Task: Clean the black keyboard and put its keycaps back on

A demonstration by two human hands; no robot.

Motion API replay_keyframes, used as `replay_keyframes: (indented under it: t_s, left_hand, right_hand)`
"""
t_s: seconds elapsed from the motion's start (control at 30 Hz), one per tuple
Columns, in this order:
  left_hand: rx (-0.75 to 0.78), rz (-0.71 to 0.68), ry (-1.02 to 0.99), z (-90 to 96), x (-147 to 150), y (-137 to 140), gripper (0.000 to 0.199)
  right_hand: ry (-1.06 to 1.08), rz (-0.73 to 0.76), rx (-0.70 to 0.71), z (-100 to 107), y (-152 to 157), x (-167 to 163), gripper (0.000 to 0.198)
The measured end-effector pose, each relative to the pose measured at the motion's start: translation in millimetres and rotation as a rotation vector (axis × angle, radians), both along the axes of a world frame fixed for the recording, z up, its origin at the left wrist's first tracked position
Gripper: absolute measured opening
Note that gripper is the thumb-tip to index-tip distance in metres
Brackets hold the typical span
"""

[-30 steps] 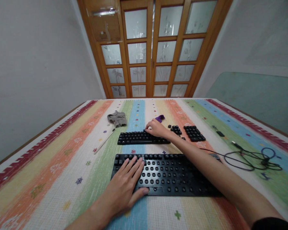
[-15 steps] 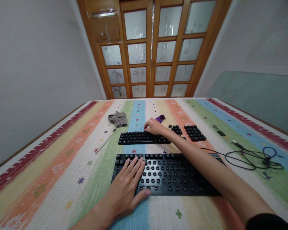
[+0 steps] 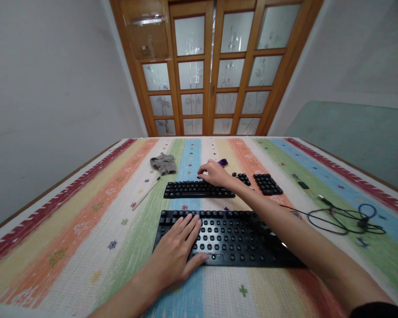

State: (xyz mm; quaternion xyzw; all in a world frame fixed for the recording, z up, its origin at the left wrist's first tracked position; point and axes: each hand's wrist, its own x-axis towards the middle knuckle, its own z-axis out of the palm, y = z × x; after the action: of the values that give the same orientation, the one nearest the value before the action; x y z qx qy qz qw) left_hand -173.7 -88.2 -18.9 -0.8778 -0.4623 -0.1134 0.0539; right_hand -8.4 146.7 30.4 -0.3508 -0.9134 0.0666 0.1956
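My left hand (image 3: 175, 246) lies flat with fingers stretched over the left part of a black keyboard base (image 3: 252, 243). Most of the base shows bare switches; a row of keycaps runs along its far edge. Beyond it sits a block of loose black keycaps (image 3: 189, 190), set out in keyboard rows. My right hand (image 3: 212, 173) reaches across the base and is pinched just above the far edge of that block. A small dark keycap, partly hidden, shows at its fingertips. Further right lie a small keycap cluster (image 3: 243, 179) and a number-pad group (image 3: 268, 184).
A grey cloth (image 3: 163, 164) and a thin pale stick with a dark tip (image 3: 146, 194) lie at left. Something purple (image 3: 223, 162) is behind my right hand. The coiled cable (image 3: 345, 221) and a small black piece (image 3: 303, 185) rest on the striped tablecloth (image 3: 96, 229) at right.
My right hand has shifted slightly up and left, off the far row of the keycap block. My left hand stays on the base. The view has tilted a little.
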Motion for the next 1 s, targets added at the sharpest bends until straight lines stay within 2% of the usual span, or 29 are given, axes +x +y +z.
replay_keyframes:
  t_s: [0.13, 0.3, 0.43, 0.7, 1.0]
  left_hand:
    - [-0.006, 0.001, 0.001, -0.8, 1.2, -0.9, 0.069]
    - [-0.011, 0.003, 0.020, 0.0, 0.9, -2.0, 0.069]
    - [0.007, 0.002, 0.044, -0.8, 0.3, -2.0, 0.070]
    - [0.034, -0.013, 0.035, -3.2, 0.1, -2.2, 0.074]
    - [0.062, -0.016, 0.038, -5.3, 0.5, -2.1, 0.078]
  right_hand:
    - [0.146, 0.120, 0.043, 3.3, -34.0, 14.7, 0.009]
    - [0.297, 0.336, 0.048, -7.0, -88.8, 34.9, 0.008]
    - [0.288, 0.406, 0.050, -15.9, -119.2, 46.3, 0.012]
    - [0.176, 0.386, 0.156, -33.1, -129.9, 50.6, 0.017]
    - [0.056, 0.361, 0.233, -30.4, -134.7, 46.3, 0.019]
